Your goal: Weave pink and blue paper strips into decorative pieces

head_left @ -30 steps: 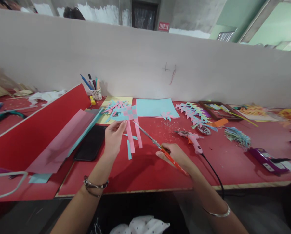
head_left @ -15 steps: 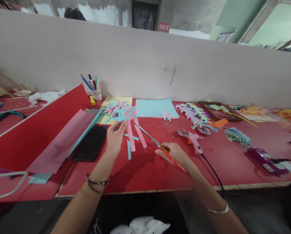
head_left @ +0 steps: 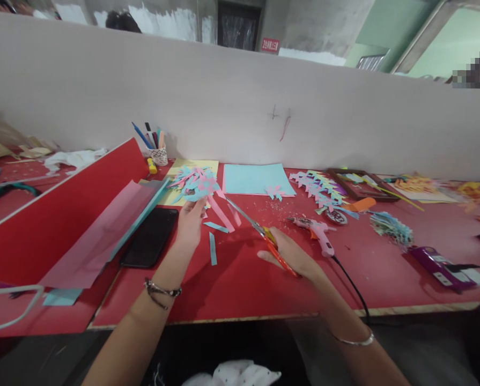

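Pink-and-blue paper piece, pinched in left hand, orange-handled scissors, gripped in right hand

Pink and light-blue paper piece — orange-handled scissors

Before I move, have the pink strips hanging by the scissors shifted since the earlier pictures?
Yes, the pink strips have swung: their lower ends now sit farther right and higher in view, judged against the phone.
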### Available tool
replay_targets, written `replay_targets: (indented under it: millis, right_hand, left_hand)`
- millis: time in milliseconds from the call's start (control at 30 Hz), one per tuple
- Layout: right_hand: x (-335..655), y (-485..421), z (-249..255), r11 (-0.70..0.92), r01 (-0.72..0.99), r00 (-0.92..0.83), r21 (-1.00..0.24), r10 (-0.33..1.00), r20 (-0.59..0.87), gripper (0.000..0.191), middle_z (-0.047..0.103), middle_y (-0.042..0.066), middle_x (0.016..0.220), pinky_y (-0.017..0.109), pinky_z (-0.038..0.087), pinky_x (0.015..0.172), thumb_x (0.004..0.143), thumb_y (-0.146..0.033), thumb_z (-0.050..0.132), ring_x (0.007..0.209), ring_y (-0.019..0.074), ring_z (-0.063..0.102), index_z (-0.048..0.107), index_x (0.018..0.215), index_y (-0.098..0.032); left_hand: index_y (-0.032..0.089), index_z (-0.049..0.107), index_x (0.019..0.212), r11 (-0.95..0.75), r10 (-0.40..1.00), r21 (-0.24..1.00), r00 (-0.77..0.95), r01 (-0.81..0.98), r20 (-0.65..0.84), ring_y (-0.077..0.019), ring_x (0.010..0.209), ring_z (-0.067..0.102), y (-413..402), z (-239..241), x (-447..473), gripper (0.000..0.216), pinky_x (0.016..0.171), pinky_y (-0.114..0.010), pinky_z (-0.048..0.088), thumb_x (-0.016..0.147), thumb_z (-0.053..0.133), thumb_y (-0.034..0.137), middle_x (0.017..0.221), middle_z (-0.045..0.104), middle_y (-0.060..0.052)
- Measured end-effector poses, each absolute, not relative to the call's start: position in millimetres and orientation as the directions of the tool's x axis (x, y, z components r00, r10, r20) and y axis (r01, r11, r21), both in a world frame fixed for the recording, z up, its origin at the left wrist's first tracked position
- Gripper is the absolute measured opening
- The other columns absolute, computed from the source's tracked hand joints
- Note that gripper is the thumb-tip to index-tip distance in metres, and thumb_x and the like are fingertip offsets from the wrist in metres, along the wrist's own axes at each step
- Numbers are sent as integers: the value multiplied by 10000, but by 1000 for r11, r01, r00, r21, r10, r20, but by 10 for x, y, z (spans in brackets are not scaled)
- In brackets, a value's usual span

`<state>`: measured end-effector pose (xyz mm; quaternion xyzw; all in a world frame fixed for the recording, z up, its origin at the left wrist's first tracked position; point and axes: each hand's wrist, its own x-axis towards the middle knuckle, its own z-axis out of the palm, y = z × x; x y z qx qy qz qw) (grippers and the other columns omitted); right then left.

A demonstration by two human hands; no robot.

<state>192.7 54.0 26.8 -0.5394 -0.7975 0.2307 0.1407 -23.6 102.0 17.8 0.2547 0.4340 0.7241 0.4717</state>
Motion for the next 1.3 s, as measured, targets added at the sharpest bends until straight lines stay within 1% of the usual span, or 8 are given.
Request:
replay_targets:
  millis: [300,500,700,867,967,1100,1200,1300]
  right_hand:
    - [1916,613,408,333,814,-439,-477,889,-129,385,508,29,763,269,348,602,676,-537,538,688,167,481,384,757,-193]
    - [1923,611,438,357,823,-444,-441,889,-109,413,511,28,754,261,329,583,674,-570,522,656,156,470,395,755,-186]
    - [1962,605,432,362,843,-414,-398,909,-51,431,516,33,760,254,321,573,657,-571,546,646,149,468,420,777,-177]
    - [1932,610,448,364,834,-432,-415,898,-80,444,513,25,759,246,307,566,641,-582,558,645,147,461,420,779,-183]
    - [1923,622,450,349,835,-431,-425,896,-110,446,503,9,718,241,297,554,629,-595,558,624,140,448,415,736,-186]
    - [1970,632,443,346,822,-444,-453,887,-129,438,484,-2,685,241,290,548,652,-605,516,599,129,425,394,701,-187]
    - [1989,619,453,342,818,-442,-462,888,-126,430,471,-9,677,239,284,548,657,-594,512,591,121,408,376,697,-189]
    - [1966,599,470,353,816,-453,-458,883,-127,430,453,-17,674,234,274,544,646,-586,530,591,116,394,365,692,-191]
  left_hand:
    - [185,313,431,-153,949,835,-314,-528,-24,-32,397,276,924,298,-228,367,412,-194,258,528,665,221,412,297,97]
    - [181,316,428,-141,954,819,-298,-556,-38,-28,403,276,917,301,-228,370,411,-190,258,511,676,213,417,316,96]
    - [186,344,422,-144,940,824,-335,-547,-58,-36,394,284,908,321,-252,336,416,-201,270,523,663,218,395,317,94]
    - [185,329,409,-180,933,843,-360,-507,-18,-38,409,293,891,329,-219,340,437,-202,267,537,643,206,380,309,93]
    - [182,362,437,-163,932,854,-362,-494,-32,-34,423,323,885,324,-218,303,452,-201,274,531,647,220,425,375,88]
    - [178,457,513,-121,924,832,-367,-542,-104,-41,482,423,882,318,-251,249,487,-194,309,455,690,244,528,493,73]
    - [175,466,514,-115,914,808,-380,-577,-141,-44,508,456,880,316,-250,265,503,-188,319,421,706,238,541,520,68]
    - [174,450,502,-105,922,810,-361,-577,-137,-45,516,468,870,314,-215,265,526,-190,331,443,701,236,544,529,67]
